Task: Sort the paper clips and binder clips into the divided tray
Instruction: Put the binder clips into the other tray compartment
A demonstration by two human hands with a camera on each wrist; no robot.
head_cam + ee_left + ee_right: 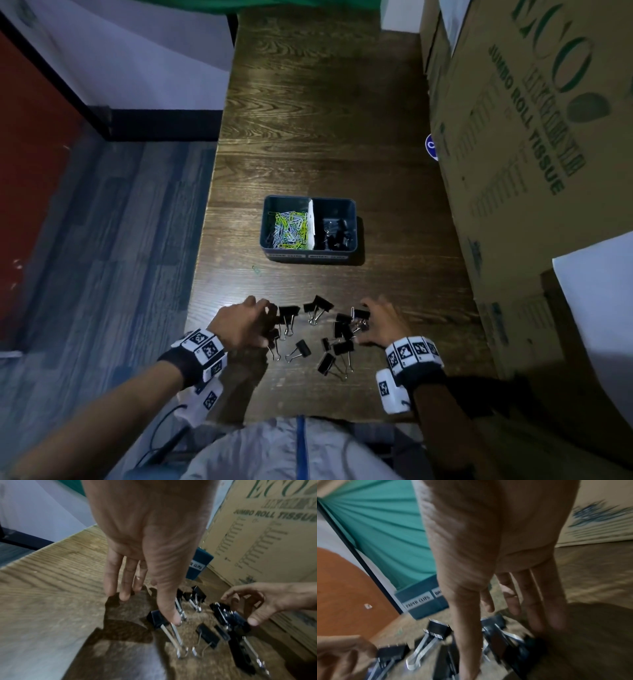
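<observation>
The blue divided tray (pixel 310 254) sits mid-table; coloured paper clips (pixel 289 226) fill its left half and black binder clips (pixel 334 233) its right. Several loose binder clips (pixel 337 330) lie scattered between my hands at the near edge. My left hand (pixel 265 322) reaches down at the pile's left side with fingers extended, and its thumb tip touches one binder clip (pixel 157 619). My right hand (pixel 364 320) arches over the right side of the pile, fingers spread, with nothing clearly pinched. A single green paper clip (pixel 256 270) lies near the tray's left front.
Large cardboard boxes (pixel 513 154) wall off the table's right side. The table's left edge (pixel 205 240) drops to a blue carpeted floor. A white sheet (pixel 596 291) hangs at the right. Bare wood stretches beyond the tray.
</observation>
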